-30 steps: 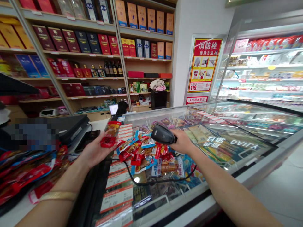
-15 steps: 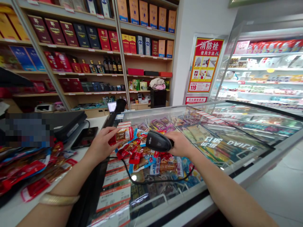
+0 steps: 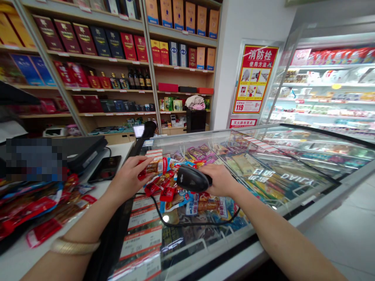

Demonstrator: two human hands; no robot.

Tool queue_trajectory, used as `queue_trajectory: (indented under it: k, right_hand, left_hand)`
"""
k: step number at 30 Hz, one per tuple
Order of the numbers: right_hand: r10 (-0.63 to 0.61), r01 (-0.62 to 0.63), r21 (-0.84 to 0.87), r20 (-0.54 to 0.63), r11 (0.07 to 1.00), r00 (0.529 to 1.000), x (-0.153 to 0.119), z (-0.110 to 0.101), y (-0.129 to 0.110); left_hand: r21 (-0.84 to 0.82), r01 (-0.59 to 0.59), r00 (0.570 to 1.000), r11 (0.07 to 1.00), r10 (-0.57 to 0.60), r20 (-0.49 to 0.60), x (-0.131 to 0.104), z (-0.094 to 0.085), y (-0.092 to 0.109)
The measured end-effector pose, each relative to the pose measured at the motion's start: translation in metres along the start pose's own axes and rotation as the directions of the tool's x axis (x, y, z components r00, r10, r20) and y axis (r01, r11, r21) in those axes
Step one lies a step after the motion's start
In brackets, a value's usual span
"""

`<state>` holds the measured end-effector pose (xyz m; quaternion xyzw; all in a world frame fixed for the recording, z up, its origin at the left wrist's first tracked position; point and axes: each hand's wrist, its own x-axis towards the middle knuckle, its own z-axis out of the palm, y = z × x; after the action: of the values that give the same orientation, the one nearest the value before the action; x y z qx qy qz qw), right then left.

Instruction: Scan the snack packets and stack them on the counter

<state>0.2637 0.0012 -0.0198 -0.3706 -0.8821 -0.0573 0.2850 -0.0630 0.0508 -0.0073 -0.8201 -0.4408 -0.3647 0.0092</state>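
Observation:
My right hand is wrapped round a black handheld scanner, whose head points left over a pile of snack packets on the glass freezer top. Between the fingers of my left hand is a red snack packet at the pile's left side. The scanner's head is just right of that packet. A black cable loops across the glass in front of the pile. Another heap of red and blue packets lies on the white counter at the left.
A black phone lies on the counter beside a dark device. The glass-topped freezer stretches right. Behind are shelves of boxes, a person's dark-haired head and a lit refrigerated display.
The scanner in my right hand has moved slightly left, closer to the packet in my left hand. That packet has shifted or tilted a little.

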Motion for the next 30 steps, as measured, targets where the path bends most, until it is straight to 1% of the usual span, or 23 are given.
queue_trajectory:
  k: [7,11,14,16,18,20,23,26,30]
  right_hand:
    - [0.016,-0.016,0.013,-0.005,1.0,1.0,0.0,0.001,-0.001]
    - [0.034,-0.031,0.054,-0.046,0.998,0.998,-0.001,0.002,0.005]
    - [0.105,-0.097,0.073,-0.116,0.993,0.988,-0.003,0.001,0.014]
    - [0.172,-0.163,0.072,-0.148,0.984,0.974,-0.004,-0.001,0.021]
    - [0.232,-0.224,0.067,-0.15,0.972,0.961,-0.004,-0.003,0.026]
    - [0.273,-0.267,0.06,-0.141,0.962,0.952,-0.004,-0.003,0.029]
    - [0.298,-0.295,0.046,-0.143,0.955,0.944,-0.004,-0.003,0.031]
    - [0.305,-0.303,0.041,-0.143,0.952,0.941,-0.003,-0.001,0.031]
    - [0.302,-0.299,0.043,-0.127,0.953,0.945,-0.004,0.0,0.031]
  left_hand:
    - [-0.032,-0.008,1.0,0.999,0.008,-0.002,0.0,0.0,0.0]
    - [-0.054,0.036,0.999,0.998,-0.038,-0.028,-0.002,0.002,0.002]
    - [-0.126,0.095,0.994,0.988,-0.101,-0.047,-0.005,0.01,0.007]
    - [-0.167,0.136,0.99,0.977,-0.137,0.005,-0.007,0.018,0.012]
    - [-0.18,0.152,0.987,0.972,-0.138,0.084,-0.007,0.027,0.018]
    - [-0.178,0.134,0.984,0.975,-0.109,0.144,-0.007,0.034,0.022]
    - [-0.164,0.084,0.983,0.983,-0.055,0.174,-0.007,0.038,0.024]
    - [-0.138,0.049,0.986,0.989,-0.027,0.163,-0.007,0.036,0.022]
    - [-0.087,0.063,0.995,0.994,-0.057,0.077,-0.007,0.029,0.019]
